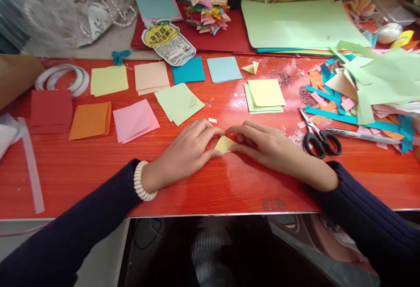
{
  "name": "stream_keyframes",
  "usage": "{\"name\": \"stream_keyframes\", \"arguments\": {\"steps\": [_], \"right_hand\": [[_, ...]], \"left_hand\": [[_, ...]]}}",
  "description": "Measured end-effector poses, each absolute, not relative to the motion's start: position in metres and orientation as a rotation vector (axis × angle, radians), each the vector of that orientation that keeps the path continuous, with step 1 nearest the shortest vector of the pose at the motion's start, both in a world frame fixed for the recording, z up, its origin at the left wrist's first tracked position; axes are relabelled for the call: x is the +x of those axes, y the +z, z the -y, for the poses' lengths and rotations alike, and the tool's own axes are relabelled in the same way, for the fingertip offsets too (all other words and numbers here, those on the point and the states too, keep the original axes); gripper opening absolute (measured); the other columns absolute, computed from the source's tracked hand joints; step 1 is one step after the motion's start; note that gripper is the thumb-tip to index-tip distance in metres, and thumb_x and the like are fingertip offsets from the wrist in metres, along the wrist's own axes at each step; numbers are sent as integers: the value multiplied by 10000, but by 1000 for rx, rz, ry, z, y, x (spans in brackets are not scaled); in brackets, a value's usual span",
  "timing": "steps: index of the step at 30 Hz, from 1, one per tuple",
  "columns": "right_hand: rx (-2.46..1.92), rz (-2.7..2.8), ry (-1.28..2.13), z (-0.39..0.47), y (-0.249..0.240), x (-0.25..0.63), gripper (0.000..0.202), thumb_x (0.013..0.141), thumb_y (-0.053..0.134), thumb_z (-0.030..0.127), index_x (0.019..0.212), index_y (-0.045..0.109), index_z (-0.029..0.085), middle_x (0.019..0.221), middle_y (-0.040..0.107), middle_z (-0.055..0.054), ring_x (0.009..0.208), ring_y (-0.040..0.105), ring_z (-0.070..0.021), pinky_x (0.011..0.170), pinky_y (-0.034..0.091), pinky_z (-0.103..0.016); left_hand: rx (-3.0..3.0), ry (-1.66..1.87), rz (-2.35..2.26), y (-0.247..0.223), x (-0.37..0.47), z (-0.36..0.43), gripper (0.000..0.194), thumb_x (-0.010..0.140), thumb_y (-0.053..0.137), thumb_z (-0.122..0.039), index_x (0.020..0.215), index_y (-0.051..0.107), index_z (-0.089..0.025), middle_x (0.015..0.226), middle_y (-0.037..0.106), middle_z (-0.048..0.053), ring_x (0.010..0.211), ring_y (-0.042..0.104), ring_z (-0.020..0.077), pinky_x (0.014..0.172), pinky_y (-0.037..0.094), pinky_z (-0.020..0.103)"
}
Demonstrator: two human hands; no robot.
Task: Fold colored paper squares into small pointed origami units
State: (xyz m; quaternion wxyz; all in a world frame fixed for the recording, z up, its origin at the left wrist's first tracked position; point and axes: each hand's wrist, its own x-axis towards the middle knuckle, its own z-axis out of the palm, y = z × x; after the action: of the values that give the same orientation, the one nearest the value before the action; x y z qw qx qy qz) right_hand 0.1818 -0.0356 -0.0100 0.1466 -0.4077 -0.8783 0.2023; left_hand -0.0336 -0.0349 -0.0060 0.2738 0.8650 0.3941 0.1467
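Small pale-yellow folded paper (225, 144) lies between your 2 hands, near the front of the red wood-grain worktop (210, 190). Bare left hand (190, 148): grip pinched on its left side; bare right hand (262, 141): pinched on its right. Judgement: align edges, then crease evenly. Forearms converge inward, palms down.

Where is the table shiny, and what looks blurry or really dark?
Head view: pale glare on the red table, below the held yellow paper; head view: the plastic bag, upper left, looks a bit soft; head view: deep shadow under the table.
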Motion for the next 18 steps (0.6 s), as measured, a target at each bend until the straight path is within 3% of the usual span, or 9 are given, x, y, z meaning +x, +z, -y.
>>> {"name": "stream_keyframes", "arguments": {"steps": [10,18], "right_hand": [[-1120,2445,537,38,-18,178,129,889,471,205,974,538,135,821,547,-48,660,514,-131,579,413,-245],[-1071,2448,362,39,-21,177,132,893,461,203,918,546,105,820,565,-73,637,526,-128,551,422,-238]], "left_hand": [[2361,466,-936,-7,-34,35,225,903,466,-230,1120,471,-172,1058,516,59,1000,459,174,914,398,333],[2388,539,-870,-11,-35,35,249,903,471,-191,1147,445,-143,1047,543,56,977,505,137,893,421,271]]}}
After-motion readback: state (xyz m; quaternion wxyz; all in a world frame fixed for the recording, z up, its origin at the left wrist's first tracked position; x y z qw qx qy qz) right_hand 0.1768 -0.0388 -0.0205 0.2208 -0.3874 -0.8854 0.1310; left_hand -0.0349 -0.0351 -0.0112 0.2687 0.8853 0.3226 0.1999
